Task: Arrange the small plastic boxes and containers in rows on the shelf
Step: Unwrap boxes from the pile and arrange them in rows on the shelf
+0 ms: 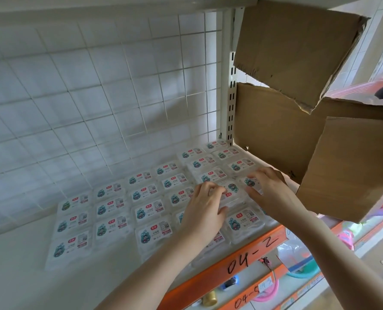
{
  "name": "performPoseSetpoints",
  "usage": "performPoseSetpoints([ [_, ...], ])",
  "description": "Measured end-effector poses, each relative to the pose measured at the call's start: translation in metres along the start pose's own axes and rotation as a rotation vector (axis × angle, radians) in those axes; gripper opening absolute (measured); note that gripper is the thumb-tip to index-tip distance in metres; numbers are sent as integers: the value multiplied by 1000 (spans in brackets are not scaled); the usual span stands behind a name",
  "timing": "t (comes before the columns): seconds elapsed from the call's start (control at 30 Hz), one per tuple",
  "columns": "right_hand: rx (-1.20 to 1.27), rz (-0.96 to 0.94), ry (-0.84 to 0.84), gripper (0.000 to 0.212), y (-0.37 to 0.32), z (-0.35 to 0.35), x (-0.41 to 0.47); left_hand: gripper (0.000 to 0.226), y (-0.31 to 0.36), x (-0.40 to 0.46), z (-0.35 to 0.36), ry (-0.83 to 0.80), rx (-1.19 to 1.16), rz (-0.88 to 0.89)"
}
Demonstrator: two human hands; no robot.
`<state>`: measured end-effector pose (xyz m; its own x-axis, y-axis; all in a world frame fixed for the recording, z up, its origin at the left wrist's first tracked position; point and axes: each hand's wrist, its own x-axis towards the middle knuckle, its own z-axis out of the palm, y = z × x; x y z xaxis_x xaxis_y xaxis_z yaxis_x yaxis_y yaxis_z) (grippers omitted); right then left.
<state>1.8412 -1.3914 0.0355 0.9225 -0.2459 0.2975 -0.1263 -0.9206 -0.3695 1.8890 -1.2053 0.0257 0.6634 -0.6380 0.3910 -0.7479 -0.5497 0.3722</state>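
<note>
Meanwhile, a clear plastic box [228, 193] sits held between two hands above the rows of small labelled boxes [119, 211] that already cover much of the white shelf [18, 265]. The left hand [205, 211] curls round its near-left edge; the right hand [268, 189] has fingers bent over its far-right side, though whether they grip that box or press the neighbour beneath cannot be told. It appears turned askew to the grid, label facing away from the rest. To do this step well, judging from the layout, the box wants squaring to its neighbours, label matched to theirs, and lowering flat into line without nudging the boxes just beside it. An orange shelf rail [242, 260] marked 04-2 runs along the front; cardboard flaps [298, 52] hang at the right.
</note>
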Motion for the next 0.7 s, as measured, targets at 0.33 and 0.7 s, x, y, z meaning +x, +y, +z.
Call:
performPoseSetpoints([
  [0.33,-36,12,-65,38,1,-2,8,44,-6,-2,-5,-16,69,-4],
  [0.7,26,-164,71,23,-36,-9,-1,40,-16,-17,-31,42,45,-42],
])
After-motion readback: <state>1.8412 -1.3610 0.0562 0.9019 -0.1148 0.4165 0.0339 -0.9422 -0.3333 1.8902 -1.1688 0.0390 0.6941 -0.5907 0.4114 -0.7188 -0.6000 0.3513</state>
